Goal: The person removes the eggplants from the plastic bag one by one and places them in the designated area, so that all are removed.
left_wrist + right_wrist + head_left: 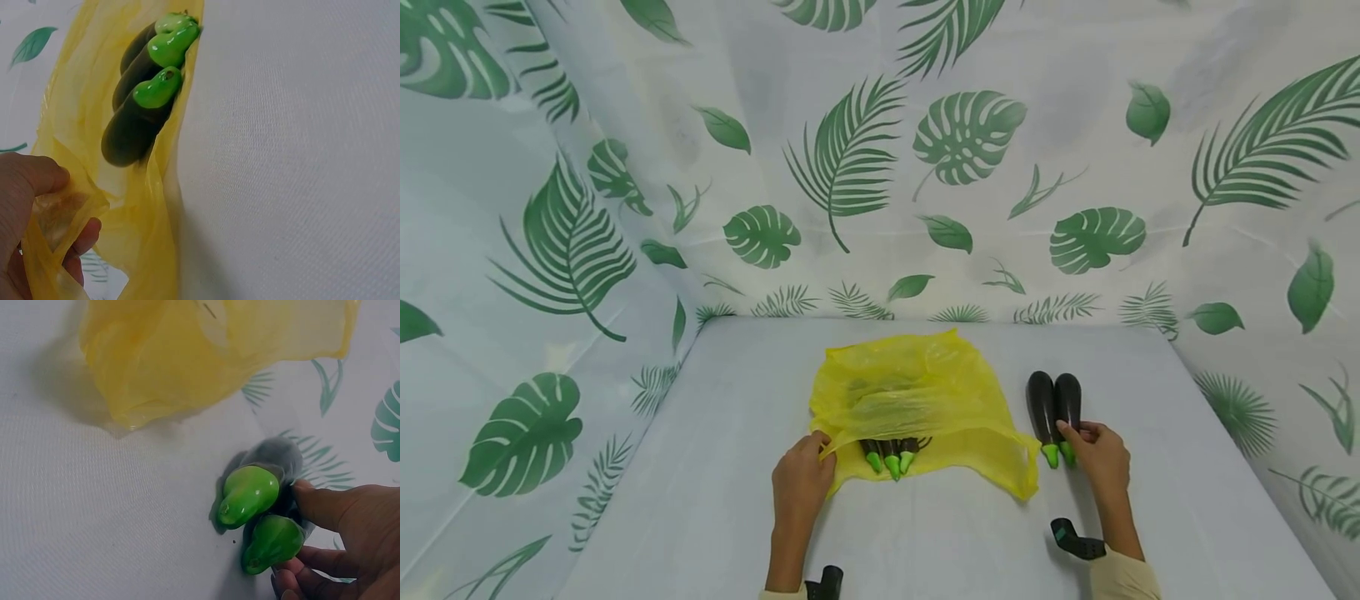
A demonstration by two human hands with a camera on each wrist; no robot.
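A yellow plastic bag (917,375) lies in the middle of the table, its mouth facing me. My left hand (801,483) pinches the left corner of that mouth between thumb and fingers. Inside, three dark eggplants (128,134) lie side by side, green caps toward the opening; thin plastic veils their far ends. To the right of the bag, two more eggplants rest together, the left one (1041,400) beside the right one (1067,392). My right hand (1101,458) grips the right one near its green cap (275,540), thumb on the side toward its neighbour.
The white table (715,392) runs back to a leaf-printed sheet (887,167) that hangs behind and at both sides. Black wrist mounts (1075,542) sit at both wrists. The bag's right corner (1026,483) reaches close to the two loose eggplants.
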